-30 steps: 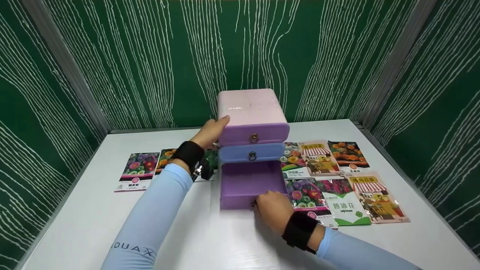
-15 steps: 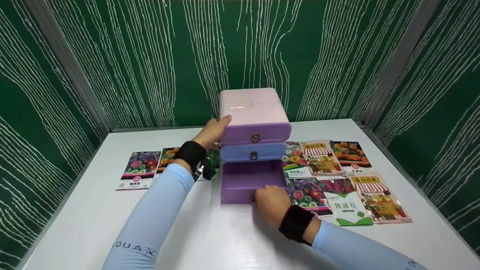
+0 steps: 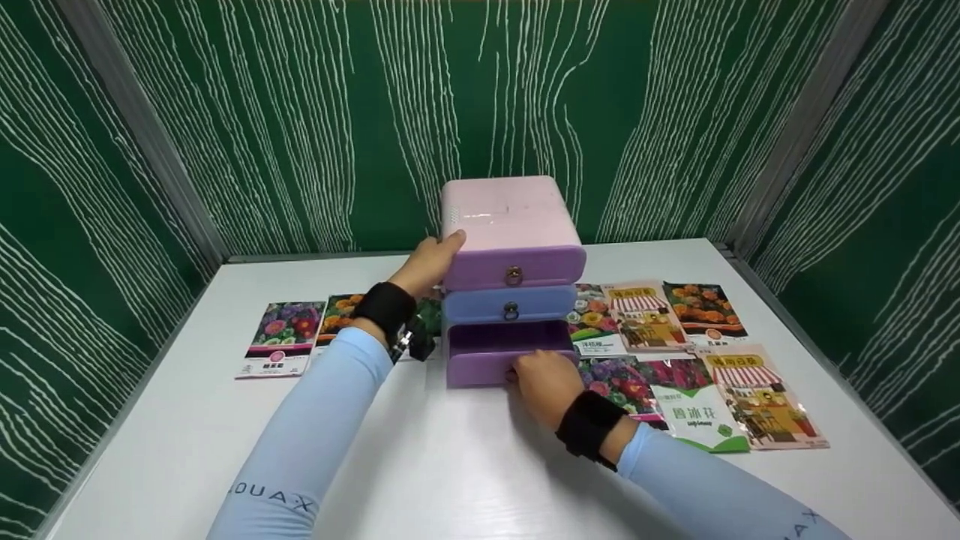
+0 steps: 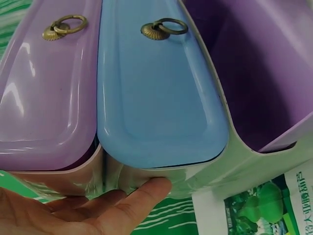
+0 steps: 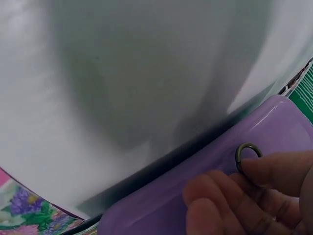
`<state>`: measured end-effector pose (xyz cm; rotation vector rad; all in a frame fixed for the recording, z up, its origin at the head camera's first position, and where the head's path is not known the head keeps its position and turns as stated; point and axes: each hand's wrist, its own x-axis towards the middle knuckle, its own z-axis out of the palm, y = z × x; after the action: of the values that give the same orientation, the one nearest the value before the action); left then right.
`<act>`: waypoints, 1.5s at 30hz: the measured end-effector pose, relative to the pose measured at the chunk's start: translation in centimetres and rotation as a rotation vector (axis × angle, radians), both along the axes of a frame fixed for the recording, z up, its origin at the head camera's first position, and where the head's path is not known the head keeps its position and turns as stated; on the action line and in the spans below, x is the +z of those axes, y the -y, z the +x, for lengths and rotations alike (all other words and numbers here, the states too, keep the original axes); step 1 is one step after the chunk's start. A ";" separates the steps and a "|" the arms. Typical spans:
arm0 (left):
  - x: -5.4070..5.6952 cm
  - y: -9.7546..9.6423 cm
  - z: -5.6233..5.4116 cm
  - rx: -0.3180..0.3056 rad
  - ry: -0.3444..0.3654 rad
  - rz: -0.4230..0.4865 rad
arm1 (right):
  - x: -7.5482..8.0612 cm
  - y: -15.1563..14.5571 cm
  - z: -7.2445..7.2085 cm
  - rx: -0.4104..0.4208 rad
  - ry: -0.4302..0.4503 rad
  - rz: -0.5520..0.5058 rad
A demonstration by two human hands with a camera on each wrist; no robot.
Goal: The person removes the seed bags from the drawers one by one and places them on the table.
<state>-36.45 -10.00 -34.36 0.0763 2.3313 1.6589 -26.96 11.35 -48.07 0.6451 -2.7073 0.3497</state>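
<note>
A small chest of drawers (image 3: 504, 214) with a pale pink top stands mid-table. Its purple top drawer (image 3: 547, 266) and blue middle drawer (image 3: 472, 304) are in. The purple bottom drawer (image 3: 480, 369) sticks partly out, and the part of its inside that shows holds nothing. My left hand (image 3: 427, 262) steadies the chest's left side, thumb on the upper edge; in the left wrist view its extended fingers (image 4: 146, 196) touch the side wall. My right hand (image 3: 546, 386) pinches the brass ring pull (image 5: 248, 147) of the bottom drawer between thumb and curled fingers.
Several flower seed packets lie right of the chest, among them a white and green one (image 3: 697, 412) and a sunflower one (image 3: 765, 394). More packets (image 3: 283, 337) lie at left, partly behind my left forearm. Green patterned panels (image 3: 300, 112) enclose the white table (image 3: 450, 465).
The bottom drawer has slid further into the chest, my right hand moving away from me with it. My left hand keeps its place on the chest's side.
</note>
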 end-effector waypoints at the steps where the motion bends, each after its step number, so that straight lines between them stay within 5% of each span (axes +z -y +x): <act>1: 0.0 0.0 0.0 0.000 0.000 0.000 | 0.0 0.0 -0.2 -0.006 0.008 0.002; 30: 0.0 0.0 -0.3 -0.022 0.003 -0.005 | 0.4 0.9 -5.0 -0.114 0.177 0.008; 40: -0.1 -0.2 0.0 0.018 0.017 0.039 | 0.8 0.6 -5.0 -0.115 0.202 -0.003; 45: -0.5 0.0 0.0 0.057 -0.011 0.063 | 1.5 0.3 -4.4 -0.103 0.229 -0.092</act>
<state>-36.48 -9.96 -34.89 0.0318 2.3097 1.7642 -31.40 11.06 -46.55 0.4628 -2.9063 0.5484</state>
